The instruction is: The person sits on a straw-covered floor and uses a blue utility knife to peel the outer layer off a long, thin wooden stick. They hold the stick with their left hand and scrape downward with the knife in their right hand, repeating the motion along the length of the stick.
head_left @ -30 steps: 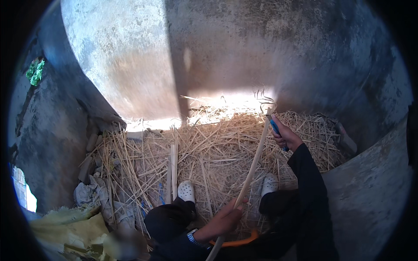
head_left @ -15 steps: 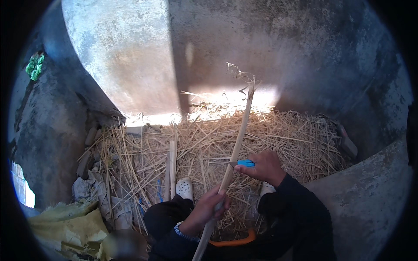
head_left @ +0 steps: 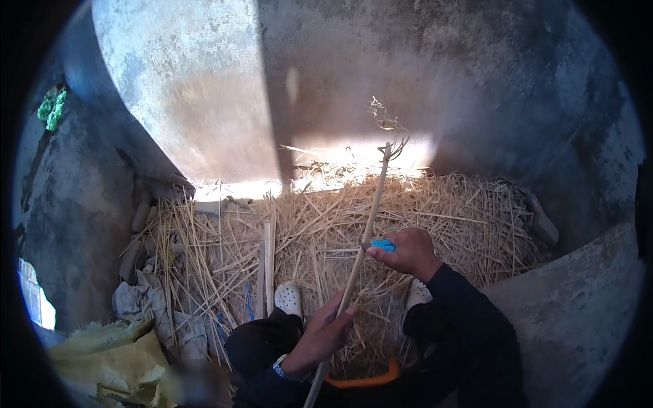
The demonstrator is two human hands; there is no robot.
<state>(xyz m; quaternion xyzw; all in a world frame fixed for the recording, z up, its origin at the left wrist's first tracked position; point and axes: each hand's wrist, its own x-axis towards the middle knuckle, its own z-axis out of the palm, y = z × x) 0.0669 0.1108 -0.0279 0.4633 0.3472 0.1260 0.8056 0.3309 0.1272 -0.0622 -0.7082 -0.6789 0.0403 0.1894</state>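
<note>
Pale strip (head_left: 375, 204) is clasped low down in the left hand (head_left: 328, 332), slanting above the middle of the floor (head_left: 235, 255). The right hand (head_left: 411, 250) is wrapped around a blue-handled knife (head_left: 383, 245), its blade at the strip. Long, narrow and slightly bowed, the strip ends in thin curled fibres (head_left: 386, 124). Loose straw (head_left: 462, 211) litters the floor to its far edge, where sunlight meets a stained, mottled wall (head_left: 354, 68).

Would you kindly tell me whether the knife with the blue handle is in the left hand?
No, the right hand holds the knife, while the left hand is closed around the long stick.
</note>
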